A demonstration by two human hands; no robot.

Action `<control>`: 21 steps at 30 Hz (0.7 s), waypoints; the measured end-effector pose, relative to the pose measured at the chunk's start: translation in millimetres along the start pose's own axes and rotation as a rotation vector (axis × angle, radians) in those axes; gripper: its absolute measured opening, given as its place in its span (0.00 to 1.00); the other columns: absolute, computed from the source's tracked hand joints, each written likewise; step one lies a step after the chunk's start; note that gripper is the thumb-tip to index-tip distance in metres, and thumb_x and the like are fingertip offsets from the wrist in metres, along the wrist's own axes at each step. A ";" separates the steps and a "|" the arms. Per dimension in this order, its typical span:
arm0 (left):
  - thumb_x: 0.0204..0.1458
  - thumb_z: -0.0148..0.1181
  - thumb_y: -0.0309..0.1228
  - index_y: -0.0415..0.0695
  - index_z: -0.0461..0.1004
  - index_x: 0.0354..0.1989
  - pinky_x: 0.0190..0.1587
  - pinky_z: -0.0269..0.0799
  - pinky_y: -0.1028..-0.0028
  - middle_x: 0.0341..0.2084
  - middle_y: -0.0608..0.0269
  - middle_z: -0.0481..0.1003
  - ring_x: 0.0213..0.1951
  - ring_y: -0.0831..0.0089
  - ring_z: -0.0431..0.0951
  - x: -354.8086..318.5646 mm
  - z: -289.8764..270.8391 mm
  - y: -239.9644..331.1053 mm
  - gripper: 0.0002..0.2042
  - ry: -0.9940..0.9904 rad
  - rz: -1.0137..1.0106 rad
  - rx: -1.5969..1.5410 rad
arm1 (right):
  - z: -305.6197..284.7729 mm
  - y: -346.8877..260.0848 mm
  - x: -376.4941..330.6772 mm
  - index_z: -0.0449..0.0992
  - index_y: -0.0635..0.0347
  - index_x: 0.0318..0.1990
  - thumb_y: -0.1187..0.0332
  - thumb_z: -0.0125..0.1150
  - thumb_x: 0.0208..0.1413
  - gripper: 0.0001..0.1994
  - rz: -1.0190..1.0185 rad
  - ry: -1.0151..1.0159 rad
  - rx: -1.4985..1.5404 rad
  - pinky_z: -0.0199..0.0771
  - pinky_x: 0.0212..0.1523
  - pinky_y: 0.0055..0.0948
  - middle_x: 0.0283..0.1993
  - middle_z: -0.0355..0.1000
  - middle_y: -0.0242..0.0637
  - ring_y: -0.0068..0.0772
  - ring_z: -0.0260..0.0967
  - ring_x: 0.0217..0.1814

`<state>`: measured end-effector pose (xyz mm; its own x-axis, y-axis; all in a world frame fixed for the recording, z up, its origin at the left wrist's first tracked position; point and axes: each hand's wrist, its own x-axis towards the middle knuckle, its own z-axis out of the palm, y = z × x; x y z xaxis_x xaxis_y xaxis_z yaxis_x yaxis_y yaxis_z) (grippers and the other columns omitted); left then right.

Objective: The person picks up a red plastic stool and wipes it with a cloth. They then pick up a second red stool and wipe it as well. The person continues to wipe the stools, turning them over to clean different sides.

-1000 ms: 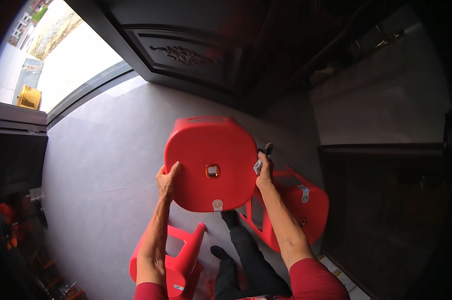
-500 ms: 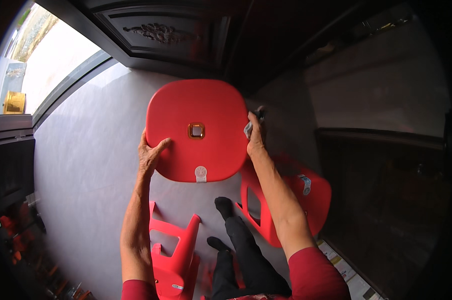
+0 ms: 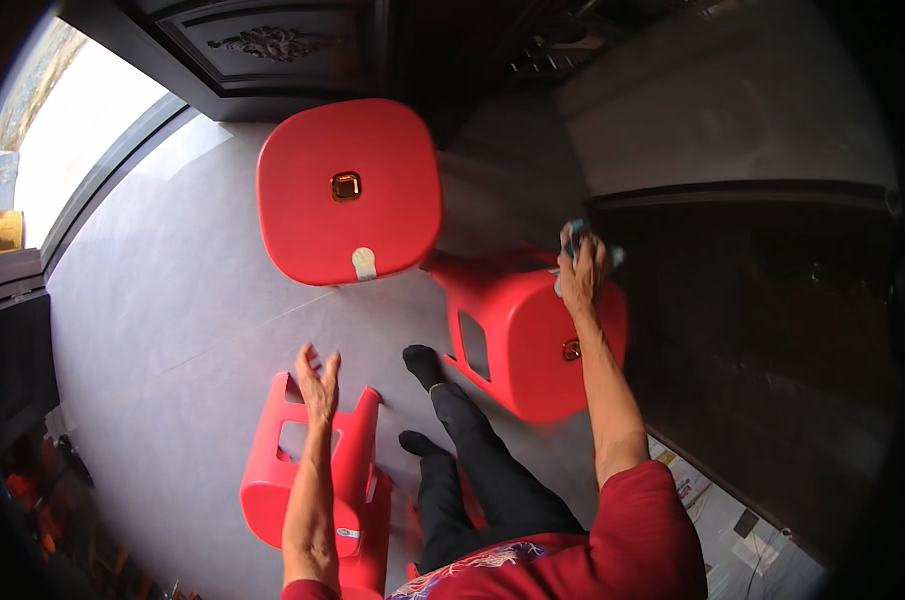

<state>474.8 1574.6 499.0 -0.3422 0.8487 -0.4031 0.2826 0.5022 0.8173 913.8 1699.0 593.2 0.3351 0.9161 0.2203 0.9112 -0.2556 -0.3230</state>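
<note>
Red stool (image 3: 349, 190) bears a pale oval label (image 3: 365, 263) near its edge

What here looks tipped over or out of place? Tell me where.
Two red plastic stools lie on their sides: one under the right hand, which grips a bluish cloth, and one beneath the open left hand. Only the third stool shows its seat squarely, standing on the grey floor.

Your stools (image 3: 350, 190) are smooth, slightly glossy red plastic, the floor (image 3: 173, 300) beneath you is matt grey, and your sleeve (image 3: 643, 530) is soft red cloth.
</note>
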 end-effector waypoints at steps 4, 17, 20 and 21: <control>0.48 0.61 0.31 0.36 0.64 0.49 0.41 0.70 0.73 0.39 0.52 0.71 0.38 0.69 0.72 -107.2 19.2 22.0 0.22 -0.191 -0.256 -0.232 | -17.0 7.2 -115.4 0.56 0.53 0.59 0.65 0.61 0.46 0.32 0.077 -0.116 -0.251 0.52 0.58 0.53 0.65 0.46 0.45 0.54 0.44 0.66; 0.48 0.60 0.33 0.35 0.67 0.48 0.42 0.68 0.75 0.38 0.51 0.73 0.40 0.70 0.74 -256.8 39.2 18.2 0.21 -0.386 -0.327 -0.268 | -67.8 20.7 -265.4 0.49 0.42 0.64 0.56 0.53 0.52 0.32 -0.218 -0.456 0.012 0.50 0.56 0.59 0.68 0.42 0.35 0.44 0.38 0.70; 0.48 0.60 0.34 0.35 0.67 0.48 0.41 0.68 0.75 0.36 0.53 0.74 0.38 0.72 0.73 -263.9 48.5 7.9 0.21 -0.309 -0.360 -0.204 | -64.6 27.8 -225.0 0.49 0.42 0.62 0.59 0.56 0.50 0.32 -0.042 -0.375 0.005 0.53 0.51 0.65 0.68 0.42 0.35 0.45 0.37 0.70; 0.48 0.60 0.34 0.34 0.67 0.47 0.41 0.69 0.74 0.36 0.52 0.74 0.38 0.71 0.74 -264.2 57.5 17.6 0.21 -0.315 -0.370 -0.174 | -54.5 44.5 -213.4 0.50 0.42 0.62 0.61 0.57 0.50 0.32 -0.003 -0.280 0.039 0.52 0.50 0.68 0.68 0.42 0.36 0.46 0.37 0.70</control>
<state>621.7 1368.8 596.2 -0.0969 0.6415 -0.7610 0.0314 0.7662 0.6419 895.9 1475.3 582.0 0.2480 0.9680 -0.0397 0.9005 -0.2454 -0.3589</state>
